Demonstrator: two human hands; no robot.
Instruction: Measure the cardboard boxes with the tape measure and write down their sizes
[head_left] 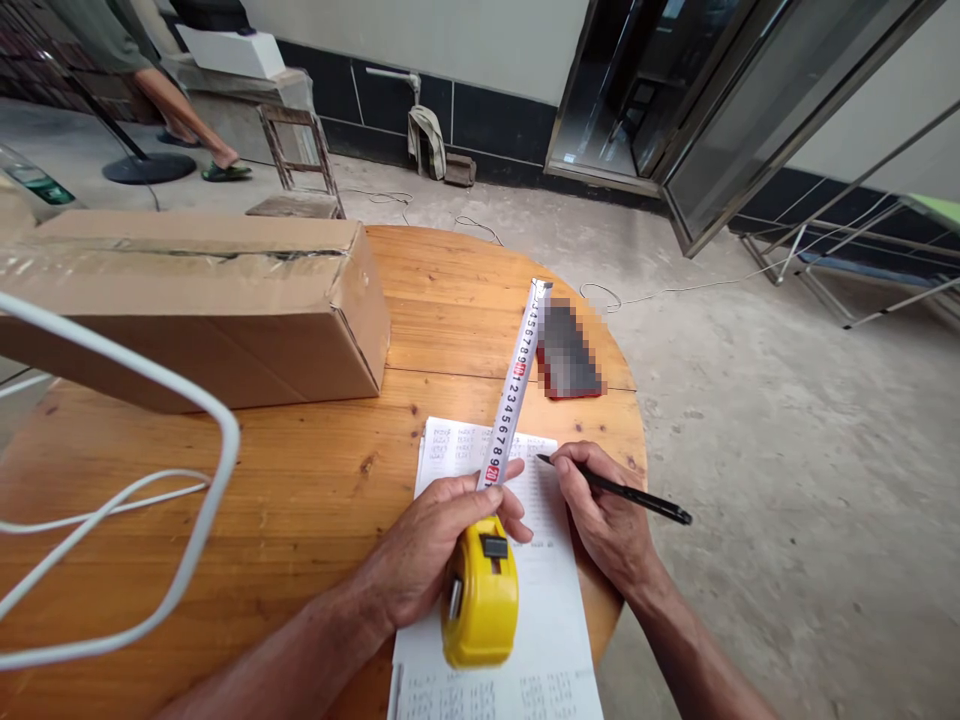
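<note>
Near the middle of the frame, the left hand (431,548) is pinching the tape (484,610) by its blade (517,370), the thumb pressing on the near side and the other fingers curling loosely behind, partly spread. The yellow case is hanging below the thumb, over the paper (551,610) at lower centre; whether it is touching the sheet I cannot tell. The blade is running up the frame, its numbers facing the camera, its tip appearing beside a dark, red-edged object (570,350) whose surface is showing only as coarse blocks.

Right of centre, the right hand (611,505) is closing around a black pen (637,495), the tip pointing left at the handwritten rows; contact with the paper is not showing clearly. Paper and dark object are lying on the round wooden table (300,500). A box (300,350) is sitting at its upper left, and a white cable (225,440) is looping across the left edge. At top left, a person's leg (180,115) is showing beside a chair (300,150).
</note>
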